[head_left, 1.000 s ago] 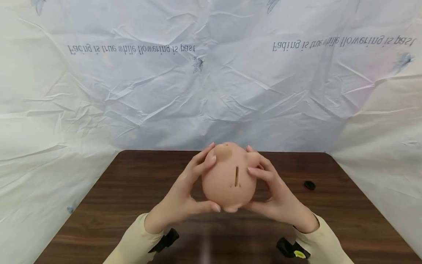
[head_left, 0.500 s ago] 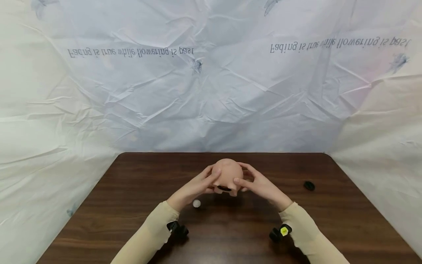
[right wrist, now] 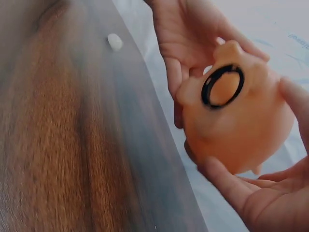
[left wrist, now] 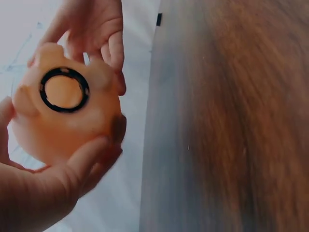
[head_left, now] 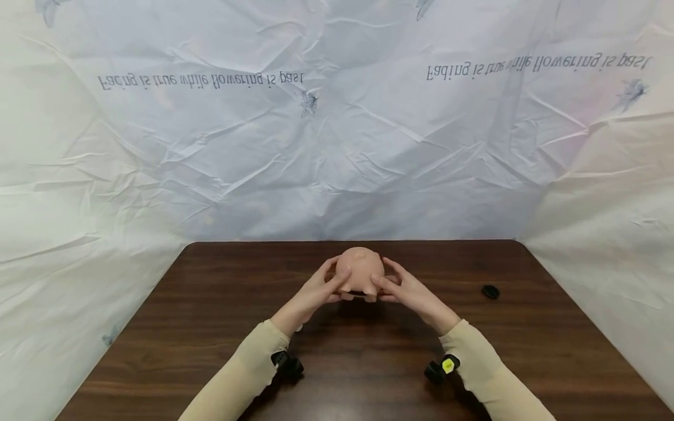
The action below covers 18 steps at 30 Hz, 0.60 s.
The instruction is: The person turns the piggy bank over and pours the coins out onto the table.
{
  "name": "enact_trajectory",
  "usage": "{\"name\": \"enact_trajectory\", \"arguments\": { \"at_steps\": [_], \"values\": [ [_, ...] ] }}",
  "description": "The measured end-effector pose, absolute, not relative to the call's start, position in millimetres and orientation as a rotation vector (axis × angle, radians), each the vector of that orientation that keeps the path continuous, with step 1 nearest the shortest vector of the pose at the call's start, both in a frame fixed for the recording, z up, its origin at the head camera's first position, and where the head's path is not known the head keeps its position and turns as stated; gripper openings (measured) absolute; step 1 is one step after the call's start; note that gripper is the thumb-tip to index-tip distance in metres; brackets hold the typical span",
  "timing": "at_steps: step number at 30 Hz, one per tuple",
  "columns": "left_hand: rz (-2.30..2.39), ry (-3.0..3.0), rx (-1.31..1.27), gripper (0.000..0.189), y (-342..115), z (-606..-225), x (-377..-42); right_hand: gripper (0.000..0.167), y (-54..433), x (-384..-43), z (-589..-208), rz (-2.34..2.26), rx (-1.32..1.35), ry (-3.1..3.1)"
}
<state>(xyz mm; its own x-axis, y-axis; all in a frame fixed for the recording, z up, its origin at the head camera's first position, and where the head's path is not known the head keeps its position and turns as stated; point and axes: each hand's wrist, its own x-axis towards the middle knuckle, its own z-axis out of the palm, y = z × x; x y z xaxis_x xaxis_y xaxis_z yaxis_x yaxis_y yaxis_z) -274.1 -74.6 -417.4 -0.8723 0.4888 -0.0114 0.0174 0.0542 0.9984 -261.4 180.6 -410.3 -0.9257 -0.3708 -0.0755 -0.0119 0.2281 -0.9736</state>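
A pink piggy bank (head_left: 360, 266) is held up over the far middle of the table, its stubby feet and a dark-rimmed hole toward me. My left hand (head_left: 317, 289) grips its left side, thumb on the near face. On the opposite side my right hand (head_left: 413, 292) grips it likewise. Both wrist views show the underside: a black ring (left wrist: 44, 94) edges a round opening between the feet. The coin slot is hidden from every view.
A black round cap (head_left: 491, 292) lies on the dark wooden table (head_left: 358, 374) at the right. A small white round object (right wrist: 115, 42) lies near my left wrist, mostly hidden in the head view. Pale printed sheeting (head_left: 337, 146) hangs behind and beside the table.
Both hands have carried the piggy bank away from me and lower, turning its slotted side out of sight and its underside toward me. The white object came into view, then went mostly behind my left wrist.
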Motion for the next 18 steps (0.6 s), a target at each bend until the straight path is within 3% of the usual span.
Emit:
{"name": "enact_trajectory", "arguments": {
  "at_steps": [3, 6, 10, 13, 16, 18],
  "values": [
    [1.902, 2.034, 0.570, 0.074, -72, -416, -272, 0.085, 181, -259, -408, -1.797, -0.386, 2.202],
    [1.949, 2.075, 0.781, 0.081, -75, -405, -264, 0.082, 184, -251, -399, -1.886, -0.610, 2.214],
    [1.909, 2.214, 1.234, 0.109, -83, -381, -253, 0.100, 187, -239, -383, -1.877, -1.109, 2.308],
    [1.777, 2.368, 1.448, 0.119, -85, -371, -253, 0.111, 187, -239, -377, -1.813, -1.336, 2.404],
    [1.684, 2.433, 1.367, 0.116, -85, -374, -258, 0.113, 186, -245, -383, -1.775, -1.235, 2.439],
    [1.680, 2.387, 1.165, 0.110, -85, -382, -262, 0.108, 187, -248, -389, -1.734, -1.046, 2.436]
  ]
}}
